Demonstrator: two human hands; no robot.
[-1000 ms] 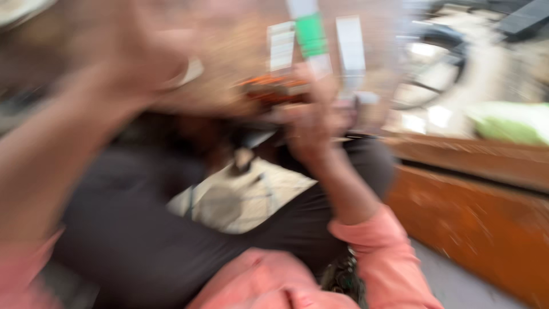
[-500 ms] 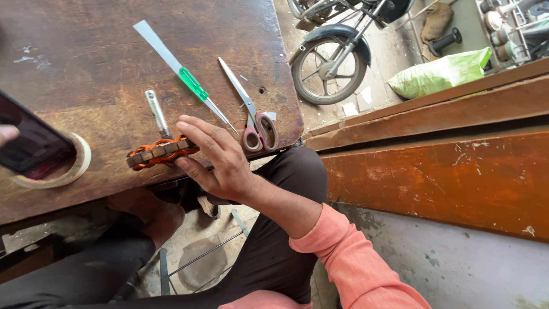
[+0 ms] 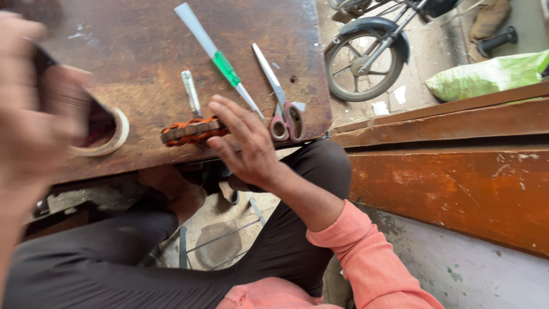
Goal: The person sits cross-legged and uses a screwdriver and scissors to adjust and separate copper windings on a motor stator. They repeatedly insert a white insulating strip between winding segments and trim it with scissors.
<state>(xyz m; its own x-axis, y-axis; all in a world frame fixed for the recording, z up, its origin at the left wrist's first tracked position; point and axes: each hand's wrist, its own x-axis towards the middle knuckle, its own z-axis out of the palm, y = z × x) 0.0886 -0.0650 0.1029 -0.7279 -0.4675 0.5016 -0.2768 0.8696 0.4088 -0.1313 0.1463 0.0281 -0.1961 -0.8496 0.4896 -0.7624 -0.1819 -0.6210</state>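
Observation:
My right hand (image 3: 246, 146) lies at the front edge of the brown wooden table (image 3: 137, 40), fingers spread. Its thumb and fingertips touch the right end of an orange-handled tool (image 3: 186, 131) that lies flat on the table. Just right of the hand are scissors (image 3: 280, 109) with pink handles. A green-handled screwdriver (image 3: 226, 67) and a small metal tool (image 3: 190, 94) lie behind it. My left hand (image 3: 31, 120) is blurred at the far left, closed around a dark flat object (image 3: 86, 109), above a roll of tape (image 3: 117, 137).
My legs in dark trousers are under the table. To the right runs an orange-brown wooden ledge (image 3: 446, 183). Beyond it stand a motorcycle wheel (image 3: 366, 57) and a green sack (image 3: 486, 77). A wire frame (image 3: 223, 237) is on the ground between my legs.
My right hand has loosened from the orange-handled tool and opened its fingers. My left hand with the dark object has swung up and closer to the camera, now blurred.

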